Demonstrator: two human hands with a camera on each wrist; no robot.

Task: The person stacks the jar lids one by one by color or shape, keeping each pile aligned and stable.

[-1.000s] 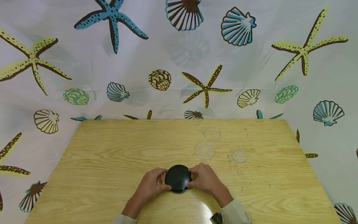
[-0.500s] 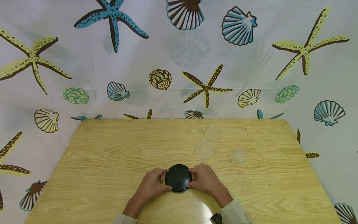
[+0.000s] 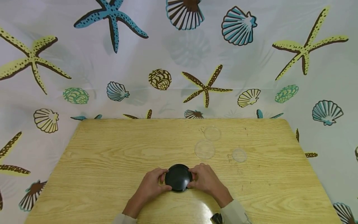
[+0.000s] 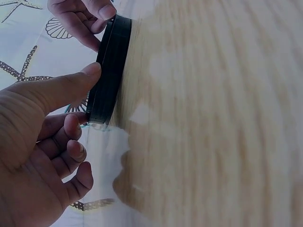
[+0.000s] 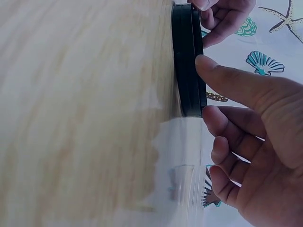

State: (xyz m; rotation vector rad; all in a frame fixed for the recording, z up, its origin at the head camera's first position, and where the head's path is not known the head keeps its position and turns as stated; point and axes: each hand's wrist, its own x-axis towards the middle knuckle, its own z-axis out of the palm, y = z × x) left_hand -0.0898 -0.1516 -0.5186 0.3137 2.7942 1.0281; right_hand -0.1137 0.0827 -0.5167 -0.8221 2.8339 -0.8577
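Observation:
A shallow, glossy black round dish (image 3: 178, 178) lies on the wooden table in front of the person. From the side, in the left wrist view, the black dish (image 4: 112, 71) shows a layered edge; whether it is one piece or a stack I cannot tell. The left hand (image 3: 151, 184) pinches its left rim between thumb and index finger. Opposite, the right hand (image 3: 206, 179) pinches the right rim the same way. The other fingers of both hands are loosely curled beside it, as the right hand (image 5: 255, 127) shows in the right wrist view.
Three clear round discs, like thin lids, lie beyond the right hand: a larger disc (image 3: 204, 149), one behind it (image 3: 212, 133), and a smaller disc (image 3: 239, 155) farther right. The table (image 3: 112, 149) ends at a cloth (image 3: 134, 62) printed with shells and starfish.

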